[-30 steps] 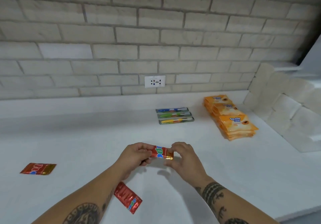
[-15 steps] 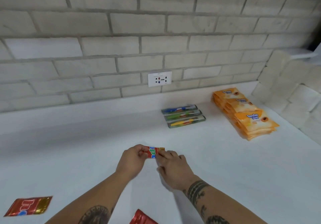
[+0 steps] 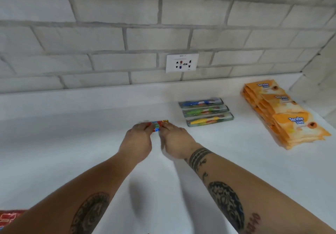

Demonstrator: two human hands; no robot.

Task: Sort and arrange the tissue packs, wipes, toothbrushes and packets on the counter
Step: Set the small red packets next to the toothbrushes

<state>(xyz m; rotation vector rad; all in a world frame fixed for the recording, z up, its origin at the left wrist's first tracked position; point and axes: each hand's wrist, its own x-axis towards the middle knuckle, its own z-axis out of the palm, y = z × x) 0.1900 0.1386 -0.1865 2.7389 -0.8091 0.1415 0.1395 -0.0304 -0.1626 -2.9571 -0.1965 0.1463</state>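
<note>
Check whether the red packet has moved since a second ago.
Yes: the red packet went toward the wall, now level with the toothbrush packs.

Both arms have stretched forward: the left hand and right hand have carried the red packet, fingers pinching an end each, from mid-surface toward the back wall. It now lies low, just left of the 3 toothbrush packs (whether it touches down cannot be told). The view has followed, so 1 loose packet has slipped to the bottom-left corner.
</note>
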